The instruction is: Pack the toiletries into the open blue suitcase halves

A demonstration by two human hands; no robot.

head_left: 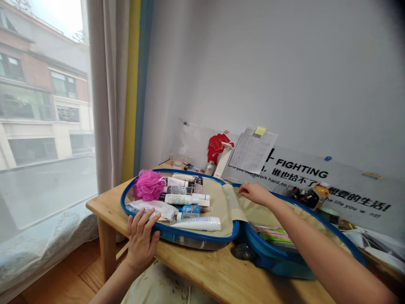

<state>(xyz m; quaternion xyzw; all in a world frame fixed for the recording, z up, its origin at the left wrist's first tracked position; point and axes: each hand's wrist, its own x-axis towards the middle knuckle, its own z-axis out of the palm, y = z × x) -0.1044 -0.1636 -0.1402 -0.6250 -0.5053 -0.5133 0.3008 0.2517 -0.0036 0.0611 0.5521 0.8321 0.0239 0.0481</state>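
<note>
An open suitcase with a blue rim [207, 241] and beige lining lies across the wooden table. My left hand [142, 238] is open, its spread fingers over the near-left rim and touching the white packet [155, 210]. Behind that packet sits a pink mesh bath puff [149, 185]. Several tubes and bottles lie beside them, among them a white tube [199, 223], a green-lettered tube [179, 199] and a blue bottle [190, 209]. My right hand [255, 194] is above the other half, by the hinge flap [234, 203], fingers curled together with nothing visible in them.
A pink-and-green packet [275, 234] lies in the right half. Under the hinge is a clear round object [243, 251]. Bottles, including an orange one [321, 194], stand behind the case. Papers [253, 150] hang on the wall; a curtained window is left.
</note>
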